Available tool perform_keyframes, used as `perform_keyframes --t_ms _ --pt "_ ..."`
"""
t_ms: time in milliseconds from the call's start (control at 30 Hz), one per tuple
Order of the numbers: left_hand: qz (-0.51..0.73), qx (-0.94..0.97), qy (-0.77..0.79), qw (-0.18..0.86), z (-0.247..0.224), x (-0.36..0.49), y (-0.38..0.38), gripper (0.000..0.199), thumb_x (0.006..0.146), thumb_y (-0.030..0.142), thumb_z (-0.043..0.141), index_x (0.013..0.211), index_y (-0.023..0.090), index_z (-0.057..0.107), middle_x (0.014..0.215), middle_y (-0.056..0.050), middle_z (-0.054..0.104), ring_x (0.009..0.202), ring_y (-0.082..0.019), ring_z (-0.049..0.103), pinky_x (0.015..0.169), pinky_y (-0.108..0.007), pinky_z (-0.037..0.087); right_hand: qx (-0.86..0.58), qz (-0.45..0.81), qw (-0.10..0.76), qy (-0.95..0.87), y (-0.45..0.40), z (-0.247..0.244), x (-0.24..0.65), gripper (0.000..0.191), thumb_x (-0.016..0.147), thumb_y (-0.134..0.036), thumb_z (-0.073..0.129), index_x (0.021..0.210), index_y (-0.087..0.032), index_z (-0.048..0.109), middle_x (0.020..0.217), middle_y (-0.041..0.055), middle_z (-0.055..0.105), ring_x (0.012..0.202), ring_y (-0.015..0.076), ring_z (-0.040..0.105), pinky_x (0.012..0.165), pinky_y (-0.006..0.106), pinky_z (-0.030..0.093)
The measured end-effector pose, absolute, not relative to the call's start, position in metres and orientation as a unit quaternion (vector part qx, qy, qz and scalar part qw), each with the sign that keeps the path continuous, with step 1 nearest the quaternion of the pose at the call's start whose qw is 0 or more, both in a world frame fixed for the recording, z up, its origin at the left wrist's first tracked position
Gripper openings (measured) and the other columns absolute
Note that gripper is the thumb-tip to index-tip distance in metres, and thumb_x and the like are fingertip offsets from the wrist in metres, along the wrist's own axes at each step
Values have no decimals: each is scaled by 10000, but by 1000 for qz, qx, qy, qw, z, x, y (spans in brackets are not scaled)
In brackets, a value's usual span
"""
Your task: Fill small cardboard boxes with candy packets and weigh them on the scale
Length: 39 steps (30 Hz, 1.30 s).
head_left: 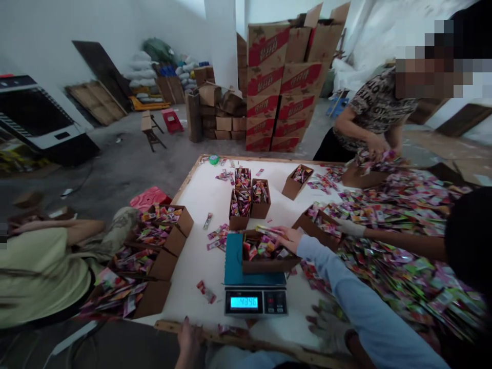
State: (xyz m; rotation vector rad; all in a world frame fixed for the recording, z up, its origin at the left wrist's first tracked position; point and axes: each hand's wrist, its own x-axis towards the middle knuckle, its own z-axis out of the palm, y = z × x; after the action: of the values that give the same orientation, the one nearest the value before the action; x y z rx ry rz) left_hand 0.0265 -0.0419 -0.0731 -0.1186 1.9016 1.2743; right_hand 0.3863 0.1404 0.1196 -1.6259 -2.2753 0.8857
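Observation:
My right hand, in a pale blue sleeve, reaches over a cardboard box on a digital scale. Its fingers lie on a yellow-green packet above the box's heap of colourful sweet packets. The scale's blue-lit display shows digits that I cannot read surely. A teal pad covers the scale's top. My left hand rests on the wooden front edge of a white table, holding nothing visible. Loose packets lie between it and the scale.
Several filled cardboard boxes stand on the table. A person in a pale green top sits left, a person in a patterned top works far right, and a gloved hand reaches in from the right beside a large packet heap. Stacked cartons stand behind.

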Motion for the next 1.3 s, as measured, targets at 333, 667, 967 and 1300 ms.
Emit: perform_keyframes --t_ms 333,667,967,1300 --pt "533 26 744 403 -66 38 -9 289 690 339 561 955 256 483 971 -47 551 929 -196 582 767 -347 490 -537 322 556 -547 132 145 402 309 689 -510 631 613 -222 551 467 -26 552 446 149 541 523 310 509" --pt "547 75 702 450 -60 67 11 353 715 319 553 1048 223 491 1202 -123 536 1019 -214 570 703 -321 525 -630 179 -119 -746 132 129 372 503 687 -287 667 1147 -153 513 943 169 701 854 289 672 713 371 477" --pt "529 94 710 455 -68 73 12 377 739 308 547 1098 212 486 1300 -175 476 1220 -285 486 831 -403 519 -612 185 -113 -761 126 129 370 403 765 -296 587 1150 -184 557 1022 135 702 922 265 660 770 337 469" --pt "497 121 718 472 -54 94 34 398 752 286 550 1139 199 536 1199 -153 580 1088 -241 590 782 -350 527 -591 184 180 -765 113 112 414 230 834 -365 478 798 -183 614 1147 149 615 1055 245 586 933 382 459"
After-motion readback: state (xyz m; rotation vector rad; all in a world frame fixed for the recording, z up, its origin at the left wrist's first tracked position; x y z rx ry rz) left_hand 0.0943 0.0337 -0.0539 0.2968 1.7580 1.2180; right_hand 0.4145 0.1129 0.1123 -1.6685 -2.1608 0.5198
